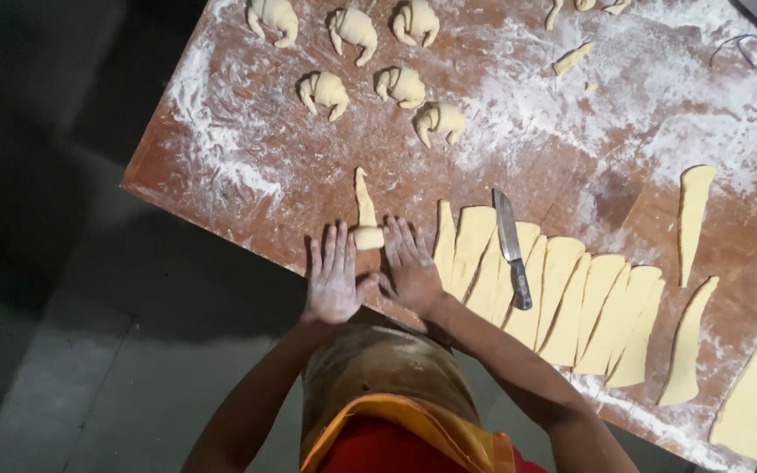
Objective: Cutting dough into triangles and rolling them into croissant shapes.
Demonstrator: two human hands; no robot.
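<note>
A narrow dough triangle (364, 194) lies on the floured wooden table (247, 166), its near end rolled into a small roll (368, 237). My left hand (332, 278) lies flat with fingers spread, fingertips at the roll's left end. On the other side, my right hand (412, 265) rests flat too, its fingertips touching the roll's right end. Neither hand grips anything; both are dusted with flour.
Several shaped croissants (326, 90) sit at the far side. A row of cut dough triangles (562, 298) lies to the right with a knife (512, 248) on top. More dough strips (692, 210) lie further right. The table edge runs just under my hands.
</note>
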